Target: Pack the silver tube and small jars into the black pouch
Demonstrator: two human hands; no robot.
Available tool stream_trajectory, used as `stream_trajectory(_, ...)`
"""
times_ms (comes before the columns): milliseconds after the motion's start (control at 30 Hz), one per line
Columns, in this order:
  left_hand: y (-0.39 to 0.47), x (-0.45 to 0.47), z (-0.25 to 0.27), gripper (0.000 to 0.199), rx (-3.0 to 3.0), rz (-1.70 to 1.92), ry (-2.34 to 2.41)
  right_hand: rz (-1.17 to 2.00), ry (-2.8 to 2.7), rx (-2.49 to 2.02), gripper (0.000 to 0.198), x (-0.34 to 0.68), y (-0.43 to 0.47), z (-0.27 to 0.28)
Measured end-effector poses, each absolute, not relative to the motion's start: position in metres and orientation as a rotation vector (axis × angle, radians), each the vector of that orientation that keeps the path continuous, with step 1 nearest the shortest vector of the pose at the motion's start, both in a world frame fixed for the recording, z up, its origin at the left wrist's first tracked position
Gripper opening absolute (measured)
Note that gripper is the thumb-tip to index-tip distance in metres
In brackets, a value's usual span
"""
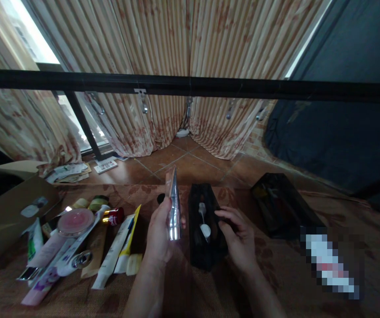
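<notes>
Far left: a brown cardboard box, flap open, on the patterned cloth; behind it on the tiled floor, loose papers.

Left of centre: a heap of cosmetic tubes and jars lying flat and overlapping; a round pink-lidded jar on top; a small red bottle just beside it; a long white tube and a yellow-edged carton nearest the forearm.

Centre: left hand, fingers closed around the lower half of a silver tube; the tube stands upright, crimped end up, cap end down, raised above the cloth and just left of the pouch.

Right of centre: a black pouch, standing open, something white and slim inside, possibly a pump bottle, the light being too dim to say; right hand resting on its right rim, fingers curled loosely over the edge, closed on nothing else.

Further right: a second black case, lying apart from the first.

Risks, as judged: the pouch is soft and propped by one hand only, so a nudge from the tube could fold or tip it; the grip on the smooth tube sits low, so it might slide.
</notes>
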State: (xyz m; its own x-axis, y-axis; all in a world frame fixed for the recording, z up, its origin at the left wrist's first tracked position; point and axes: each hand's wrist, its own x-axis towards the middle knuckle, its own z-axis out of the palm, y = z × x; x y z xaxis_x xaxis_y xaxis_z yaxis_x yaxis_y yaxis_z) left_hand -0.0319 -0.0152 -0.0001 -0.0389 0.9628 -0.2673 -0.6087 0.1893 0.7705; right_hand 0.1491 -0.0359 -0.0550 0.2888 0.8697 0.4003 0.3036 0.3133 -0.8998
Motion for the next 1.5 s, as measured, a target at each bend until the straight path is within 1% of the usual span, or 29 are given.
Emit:
stream_trajectory(200,-0.019,-0.035,0.006,0.049,0.488,1.315,0.785,0.534,-1.294,-1.241,0.019,0.151,-0.036,-0.055)
stream_trajectory(400,-0.021,-0.037,0.006,0.042,0.532,1.333,0.761,0.509,-1.311,-1.249,0.018,0.15,-0.035,-0.055)
stream_trajectory(600,-0.019,-0.038,0.005,0.04,0.49,1.329,0.69,0.492,-1.312,-1.248,0.018,0.15,-0.035,-0.055)
stream_trajectory(933,-0.024,-0.045,0.009,0.042,0.543,1.275,0.332,0.528,-1.301,-1.249,0.019,0.152,-0.035,-0.057)
stream_trajectory(1233,-0.024,-0.042,0.004,0.042,0.587,1.289,0.307,0.523,-1.285,-1.241,0.018,0.15,-0.034,-0.055)
stream_trajectory(1500,-0.023,-0.042,0.002,0.041,0.522,1.353,0.416,0.504,-1.284,-1.258,0.018,0.15,-0.036,-0.053)
